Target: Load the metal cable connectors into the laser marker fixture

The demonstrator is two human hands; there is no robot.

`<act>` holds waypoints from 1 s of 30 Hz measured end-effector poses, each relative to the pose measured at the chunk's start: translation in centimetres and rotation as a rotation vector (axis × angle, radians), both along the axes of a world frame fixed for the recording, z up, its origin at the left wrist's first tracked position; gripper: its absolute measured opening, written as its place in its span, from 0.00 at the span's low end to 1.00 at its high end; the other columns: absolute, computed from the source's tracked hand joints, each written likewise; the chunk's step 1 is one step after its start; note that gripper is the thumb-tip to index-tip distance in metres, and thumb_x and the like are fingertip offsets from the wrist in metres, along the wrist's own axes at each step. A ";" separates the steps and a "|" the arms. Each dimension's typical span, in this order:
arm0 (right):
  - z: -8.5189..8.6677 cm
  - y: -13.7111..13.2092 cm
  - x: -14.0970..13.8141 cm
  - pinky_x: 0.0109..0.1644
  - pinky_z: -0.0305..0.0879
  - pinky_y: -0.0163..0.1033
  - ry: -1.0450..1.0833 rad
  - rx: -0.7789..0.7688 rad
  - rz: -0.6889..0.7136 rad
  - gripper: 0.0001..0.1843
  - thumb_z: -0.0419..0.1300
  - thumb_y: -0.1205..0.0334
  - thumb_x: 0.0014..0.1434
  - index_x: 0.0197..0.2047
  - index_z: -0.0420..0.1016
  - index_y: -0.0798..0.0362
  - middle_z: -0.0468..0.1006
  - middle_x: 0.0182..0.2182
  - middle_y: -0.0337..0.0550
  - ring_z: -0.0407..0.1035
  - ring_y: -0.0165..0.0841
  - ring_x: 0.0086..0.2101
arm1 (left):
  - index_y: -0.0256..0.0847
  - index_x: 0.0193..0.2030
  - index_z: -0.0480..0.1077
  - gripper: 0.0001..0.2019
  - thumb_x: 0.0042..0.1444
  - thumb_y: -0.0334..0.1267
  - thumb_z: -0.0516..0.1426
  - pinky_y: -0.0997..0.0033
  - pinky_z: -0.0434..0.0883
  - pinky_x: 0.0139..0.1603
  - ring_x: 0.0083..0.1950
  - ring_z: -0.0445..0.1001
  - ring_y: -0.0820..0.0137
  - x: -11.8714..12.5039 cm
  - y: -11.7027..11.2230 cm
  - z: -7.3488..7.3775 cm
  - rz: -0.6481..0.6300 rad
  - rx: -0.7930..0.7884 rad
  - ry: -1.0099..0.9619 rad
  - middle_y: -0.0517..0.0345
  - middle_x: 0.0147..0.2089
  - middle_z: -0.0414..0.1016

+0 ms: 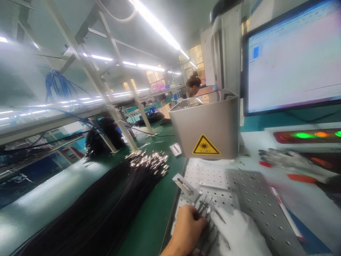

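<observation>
Left hand: our bare left hand [188, 227] curls loosely, fingertips pressing a row of black cables with metal connectors [205, 209]; how tightly it grips them we cannot tell.
Right hand: our white-gloved right hand [239, 233] lies flat over the same cables, fingers spread.
Cable axis: connector tips point away from us and slightly left, on the perforated metal plate [250, 192].
Labels: a yellow laser warning triangle [206, 145] on the grey hood [205, 124]; its small print is unreadable.
Beside: a black cable bundle [112, 199] on the green bench [151, 220]; monitor [293, 60] text blurred.
</observation>
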State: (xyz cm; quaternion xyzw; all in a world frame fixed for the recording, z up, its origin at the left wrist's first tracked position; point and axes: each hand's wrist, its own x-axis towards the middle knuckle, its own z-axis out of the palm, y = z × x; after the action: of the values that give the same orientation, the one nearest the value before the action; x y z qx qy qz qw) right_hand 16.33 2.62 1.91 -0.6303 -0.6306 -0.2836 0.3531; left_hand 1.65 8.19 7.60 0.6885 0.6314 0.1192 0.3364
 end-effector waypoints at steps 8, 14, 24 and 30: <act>2.1 0.4 0.5 0.46 0.22 0.28 0.613 -0.900 0.126 0.22 0.42 0.57 0.54 0.46 0.70 0.31 0.65 0.45 0.34 0.31 0.11 0.34 | 0.35 0.27 0.65 0.05 0.46 0.34 0.56 0.72 0.56 0.32 0.33 0.63 0.73 0.2 0.3 0.2 -0.028 -0.026 -0.031 0.59 0.28 0.64; -1.1 2.0 -0.6 0.47 0.29 0.26 0.459 -0.681 0.013 0.23 0.47 0.62 0.51 0.46 0.68 0.26 0.61 0.53 0.19 0.37 0.09 0.40 | 0.34 0.26 0.64 0.05 0.47 0.34 0.56 0.73 0.56 0.31 0.32 0.62 0.74 0.1 0.4 0.3 -0.025 -0.070 -0.062 0.60 0.27 0.64; -0.7 1.8 0.7 0.49 0.30 0.26 -0.110 -0.116 -0.071 0.17 0.50 0.56 0.51 0.43 0.68 0.25 0.66 0.46 0.26 0.39 0.10 0.42 | 0.37 0.26 0.61 0.06 0.50 0.36 0.53 0.71 0.54 0.30 0.31 0.61 0.71 -0.1 0.5 0.8 -0.058 -0.109 -0.015 0.56 0.27 0.63; -0.6 1.8 -0.4 0.50 0.32 0.26 -0.103 -0.059 -0.084 0.21 0.48 0.62 0.48 0.41 0.70 0.29 0.67 0.44 0.27 0.39 0.09 0.42 | 0.34 0.38 0.68 0.08 0.59 0.36 0.52 0.68 0.59 0.45 0.46 0.66 0.64 0.8 -0.1 0.9 -0.018 -0.068 0.117 0.47 0.45 0.70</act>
State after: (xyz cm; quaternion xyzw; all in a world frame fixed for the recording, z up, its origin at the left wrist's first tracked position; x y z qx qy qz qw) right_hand 15.98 4.40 1.30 -0.6507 -0.6291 -0.3115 0.2894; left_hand 2.46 8.13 8.50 0.6880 0.6475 0.0541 0.3232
